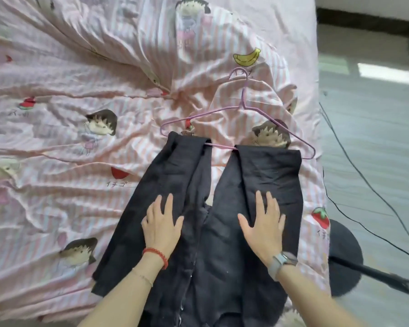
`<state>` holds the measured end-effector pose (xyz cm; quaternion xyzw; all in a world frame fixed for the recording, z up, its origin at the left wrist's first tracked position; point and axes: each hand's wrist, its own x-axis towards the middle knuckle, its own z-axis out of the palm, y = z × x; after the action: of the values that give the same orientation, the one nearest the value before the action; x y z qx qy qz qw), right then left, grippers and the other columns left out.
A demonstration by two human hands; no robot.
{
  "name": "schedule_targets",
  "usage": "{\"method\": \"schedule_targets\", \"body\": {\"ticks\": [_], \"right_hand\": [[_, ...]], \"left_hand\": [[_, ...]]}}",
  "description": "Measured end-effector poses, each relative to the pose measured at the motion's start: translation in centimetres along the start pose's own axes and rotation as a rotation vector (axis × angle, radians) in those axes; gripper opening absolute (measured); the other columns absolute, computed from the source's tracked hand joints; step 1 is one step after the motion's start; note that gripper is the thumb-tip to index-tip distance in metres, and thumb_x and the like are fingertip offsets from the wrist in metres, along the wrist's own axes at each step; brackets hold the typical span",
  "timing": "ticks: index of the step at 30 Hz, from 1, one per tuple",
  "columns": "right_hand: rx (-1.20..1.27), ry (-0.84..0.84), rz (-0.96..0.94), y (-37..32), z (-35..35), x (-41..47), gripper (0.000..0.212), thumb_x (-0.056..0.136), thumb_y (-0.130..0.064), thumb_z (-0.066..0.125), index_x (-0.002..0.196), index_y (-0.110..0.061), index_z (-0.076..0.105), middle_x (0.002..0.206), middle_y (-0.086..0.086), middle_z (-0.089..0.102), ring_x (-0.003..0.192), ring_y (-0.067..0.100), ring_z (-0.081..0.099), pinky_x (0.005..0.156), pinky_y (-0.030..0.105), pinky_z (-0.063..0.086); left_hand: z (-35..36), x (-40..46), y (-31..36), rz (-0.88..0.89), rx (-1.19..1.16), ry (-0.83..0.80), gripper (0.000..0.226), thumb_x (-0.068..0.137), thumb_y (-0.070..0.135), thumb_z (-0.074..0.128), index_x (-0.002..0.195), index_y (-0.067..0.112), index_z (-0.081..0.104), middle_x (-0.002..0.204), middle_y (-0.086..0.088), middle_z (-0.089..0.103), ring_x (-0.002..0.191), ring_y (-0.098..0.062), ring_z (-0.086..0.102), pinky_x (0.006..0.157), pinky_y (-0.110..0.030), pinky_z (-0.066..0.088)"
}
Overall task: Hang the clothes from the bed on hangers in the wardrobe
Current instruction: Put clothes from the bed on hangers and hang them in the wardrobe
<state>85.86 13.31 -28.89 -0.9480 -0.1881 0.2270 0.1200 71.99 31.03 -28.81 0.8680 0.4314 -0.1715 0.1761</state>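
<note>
Black fabric trousers [198, 208] lie flat on the bed, lower centre of frame, both legs running up toward frame centre with a narrow gap between them. Leg ends are threaded over the bottom bar of a thin pink wire hanger [243, 109], which lies flat on the bedding just above them; hook points to upper centre, right shoulder of hanger reaches toward the bed's right edge.

Left hand [161, 223] flat, palm down on the left trouser leg, fingers straight and slightly spread, gripping nothing. Red bead bracelet [156, 253] on that wrist. Right hand [265, 227] flat, palm down on the right trouser leg, fingers straight and spread, gripping nothing. Grey-strap smartwatch [281, 261] on that wrist.

Pink-and-white striped quilt cover [80, 79] fills left and upper frame, wrinkled, printed with cartoon dark-haired girl figures, strawberries and a yellow banana [247, 57] at upper centre right. Small Japanese katakana print next to the strawberry near frame centre, reads roughly "イチゴ"; other print too blurred to read.

Right of frame: pale grey floor [376, 138] with a thin black cable [354, 166] running across it. Lower right: round black stand base [345, 251] with a dark pole, just beside the bed edge.
</note>
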Motion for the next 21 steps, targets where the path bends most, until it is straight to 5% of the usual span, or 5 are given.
{"method": "schedule_targets", "body": {"ticks": [4,11,14,17,21], "right_hand": [[0.014,0.02,0.09,1.7,2.3,-3.0,0.053,0.081,-0.024,0.069,0.129,-0.009,0.051,0.115,0.018,0.055,0.104,0.039,0.051,0.081,0.05,0.044],[0.23,0.201,0.104,-0.5,-2.3,-2.6,0.031,0.094,-0.012,0.046,0.122,-0.005,0.057,0.109,0.016,0.062,0.098,0.039,0.058,0.08,0.042,0.043],[0.375,0.2,-0.067,-3.0,-3.7,-3.4,0.017,0.093,-0.011,0.048,0.093,-0.002,0.063,0.087,0.014,0.064,0.084,0.033,0.058,0.075,0.036,0.039],[0.313,-0.111,-0.23,-3.9,-0.9,-4.0,0.039,0.096,-0.02,0.044,0.132,-0.005,0.045,0.122,0.011,0.052,0.114,0.023,0.046,0.097,0.027,0.032],[-0.195,-0.445,-0.293,-1.9,3.2,-5.8,0.066,0.098,-0.037,0.031,0.146,-0.011,-0.006,0.156,0.004,-0.007,0.143,0.021,-0.006,0.115,0.037,0.001]], "left_hand": [[0.5,-0.5,-1.9,0.146,-0.04,0.199,0.042,0.064,0.006,0.083,0.103,0.012,0.069,0.095,-0.015,0.059,0.074,-0.034,0.059,0.045,-0.035,0.046],[-3.3,-2.5,-0.4,0.309,-0.209,0.441,0.01,0.08,0.008,0.064,0.088,0.008,0.07,0.089,-0.007,0.062,0.061,-0.021,0.06,0.035,-0.024,0.039],[-2.4,-4.8,1.0,0.415,-0.236,0.386,0.026,0.086,0.023,0.049,0.094,0.01,0.07,0.093,-0.004,0.064,0.069,-0.018,0.062,0.041,-0.026,0.048],[0.8,-6.0,1.5,0.326,0.062,0.007,0.052,0.088,0.043,0.035,0.126,0.015,0.056,0.129,-0.007,0.056,0.112,-0.029,0.056,0.08,-0.042,0.054],[2.5,-5.7,0.5,0.303,0.18,-0.276,0.065,0.097,0.047,0.025,0.148,0.021,-0.006,0.156,-0.001,-0.011,0.143,-0.024,-0.008,0.114,-0.043,0.002]]}}
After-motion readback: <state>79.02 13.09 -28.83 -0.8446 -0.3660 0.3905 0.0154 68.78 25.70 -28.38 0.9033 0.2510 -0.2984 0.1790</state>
